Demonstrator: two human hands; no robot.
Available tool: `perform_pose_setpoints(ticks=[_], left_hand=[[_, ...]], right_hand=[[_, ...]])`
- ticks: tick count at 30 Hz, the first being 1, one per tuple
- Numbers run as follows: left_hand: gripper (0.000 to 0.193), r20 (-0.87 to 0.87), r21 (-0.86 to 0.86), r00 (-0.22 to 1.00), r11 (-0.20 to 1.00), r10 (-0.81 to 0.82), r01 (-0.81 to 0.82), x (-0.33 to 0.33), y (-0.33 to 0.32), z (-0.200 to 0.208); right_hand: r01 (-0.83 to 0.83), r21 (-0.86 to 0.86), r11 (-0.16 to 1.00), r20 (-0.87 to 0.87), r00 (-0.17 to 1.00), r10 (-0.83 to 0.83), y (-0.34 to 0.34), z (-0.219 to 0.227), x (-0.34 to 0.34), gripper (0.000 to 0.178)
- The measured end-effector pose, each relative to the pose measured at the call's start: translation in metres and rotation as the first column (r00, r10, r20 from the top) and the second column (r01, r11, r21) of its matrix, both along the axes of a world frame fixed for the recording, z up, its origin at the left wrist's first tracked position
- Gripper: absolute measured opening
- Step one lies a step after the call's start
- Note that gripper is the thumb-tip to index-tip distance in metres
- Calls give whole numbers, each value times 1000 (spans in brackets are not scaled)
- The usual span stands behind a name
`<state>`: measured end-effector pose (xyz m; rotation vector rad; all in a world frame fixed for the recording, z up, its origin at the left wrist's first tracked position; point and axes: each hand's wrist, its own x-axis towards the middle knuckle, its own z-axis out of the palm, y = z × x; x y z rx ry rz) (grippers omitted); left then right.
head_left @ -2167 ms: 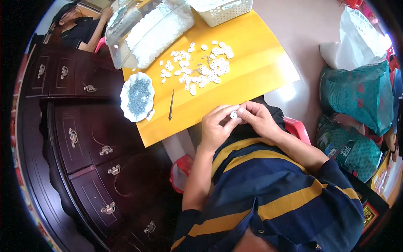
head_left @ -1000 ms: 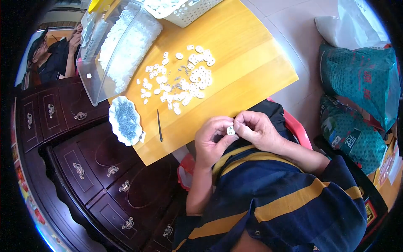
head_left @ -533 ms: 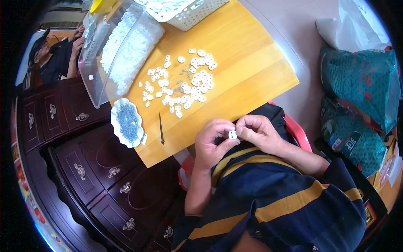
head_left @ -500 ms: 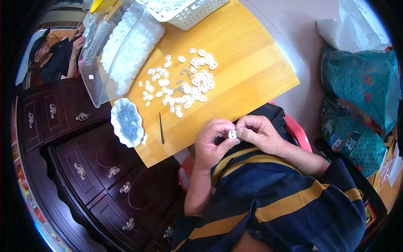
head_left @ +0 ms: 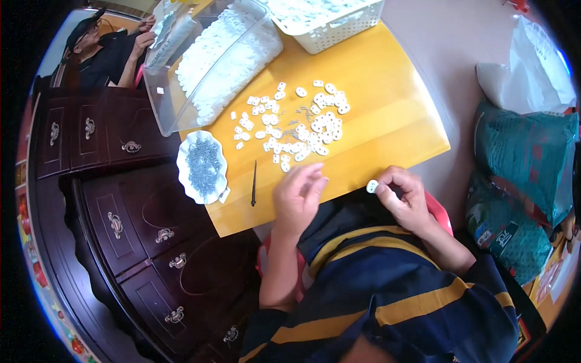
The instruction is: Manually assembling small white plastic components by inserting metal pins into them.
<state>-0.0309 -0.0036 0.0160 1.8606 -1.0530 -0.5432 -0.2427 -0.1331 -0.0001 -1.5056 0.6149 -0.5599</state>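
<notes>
My right hand (head_left: 405, 198), at the table's near edge, pinches a small white two-holed plastic piece (head_left: 372, 186) between thumb and fingertips. Apart from it, my left hand (head_left: 296, 196) hovers over the table edge. Its fingers are loosely bent, the thumb stands off from them, and nothing shows between them. Just beyond lie several loose white two-holed pieces (head_left: 327, 127), some rounded and some squarish. Thin grey metal pins or screws (head_left: 293, 130), too small to tell which, are scattered among these. To the left of my left hand rests a slim dark pointed tool (head_left: 254, 184).
A scalloped white dish (head_left: 183, 175) holds many small grey metal bits. Behind it stand a clear bin (head_left: 172, 118) of white pieces and a white perforated basket (head_left: 339, 37). Dark drawers (head_left: 115, 181) flank the left; teal bags (head_left: 526, 157) sit right. Another person (head_left: 109, 51) works at far left.
My left hand has let go of the white piece and moved away toward the table. My right hand keeps the piece. The whole view has shifted a little.
</notes>
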Motion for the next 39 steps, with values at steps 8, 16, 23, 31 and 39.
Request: perform_pose_setpoints(ticks=[8, 16, 23, 31, 39], left_hand=[[11, 488, -56, 863, 991, 130, -118, 55, -5, -15], [4, 533, -19, 837, 991, 124, -135, 71, -25, -12], [3, 552, 31, 824, 985, 125, -170, 77, -21, -4], [3, 574, 19, 815, 994, 78, -109, 73, -40, -1], [3, 615, 80, 788, 992, 28, -98, 78, -42, -1]], right_hand=[[-39, -517, 855, -342, 925, -164, -56, 28, 4, 17], [-122, -645, 754, -471, 841, -267, -85, 20, 19, 19], [-33, -643, 765, -280, 940, -195, -58, 24, 45, 9], [-73, -725, 685, -163, 984, -68, -16, 4, 95, 11], [-132, -764, 631, -249, 963, -101, -13, -7, 107, 13]])
